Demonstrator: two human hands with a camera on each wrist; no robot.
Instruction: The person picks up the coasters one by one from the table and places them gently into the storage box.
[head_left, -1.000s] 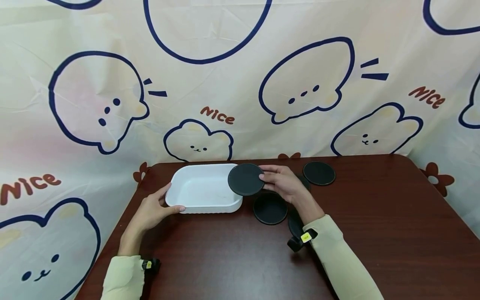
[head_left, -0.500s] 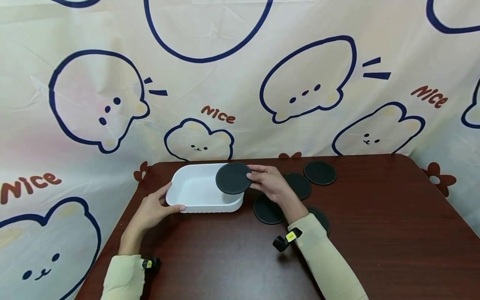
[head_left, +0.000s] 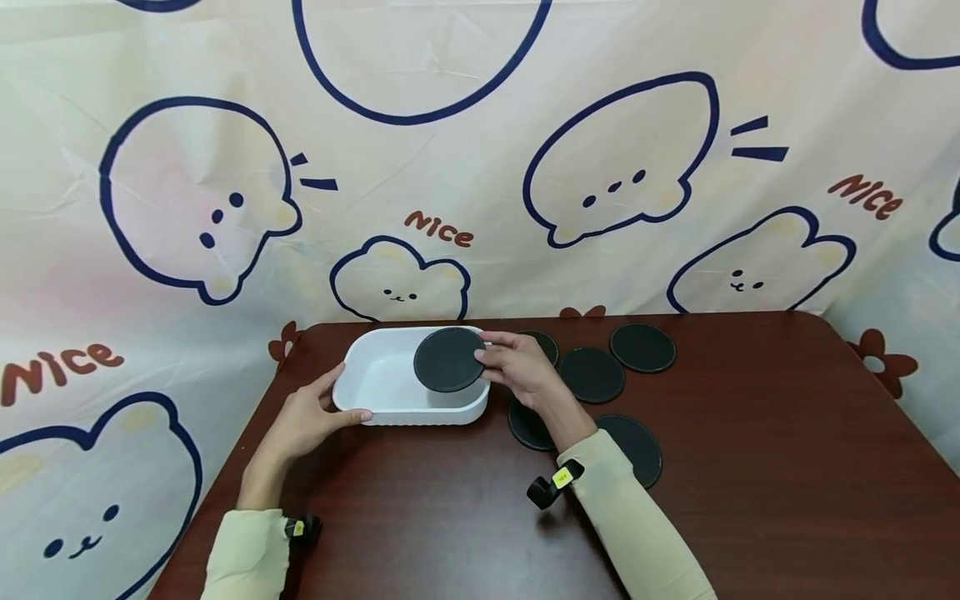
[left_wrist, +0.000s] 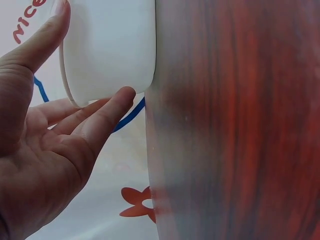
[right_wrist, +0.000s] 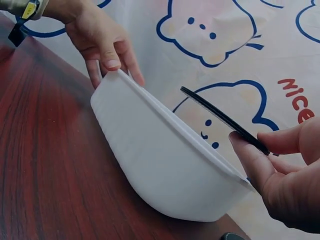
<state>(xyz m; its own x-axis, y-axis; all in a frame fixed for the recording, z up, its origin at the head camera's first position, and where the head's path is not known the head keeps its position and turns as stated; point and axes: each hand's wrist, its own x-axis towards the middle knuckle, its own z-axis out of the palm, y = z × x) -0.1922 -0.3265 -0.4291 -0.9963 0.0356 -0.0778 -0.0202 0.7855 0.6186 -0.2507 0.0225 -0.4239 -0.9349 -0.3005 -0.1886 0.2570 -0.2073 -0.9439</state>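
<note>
A white rectangular plastic tub [head_left: 420,417] with rounded corners sits on the table's far left part. My left hand [head_left: 300,423] holds its left end, thumb at the front corner and fingers along the side; the left wrist view shows fingertips against the tub's end [left_wrist: 112,55]. Between thumb and fingers, my right hand [head_left: 517,371] pinches a round black coaster [head_left: 447,360] by its right edge. That coaster is over the tub's right half, and in the right wrist view the tilted disc [right_wrist: 220,116] stands above the rim.
Several more black coasters lie flat right of the tub: one at the back right [head_left: 642,347], one in the middle [head_left: 592,375], one partly under the right sleeve [head_left: 636,450]. A patterned cloth [head_left: 600,275] hangs behind the brown table [head_left: 750,467].
My right hand has carried the coaster leftward from the tub's right edge to farther over its inside, uncovering coasters on the table. My left hand stays at the tub's left end.
</note>
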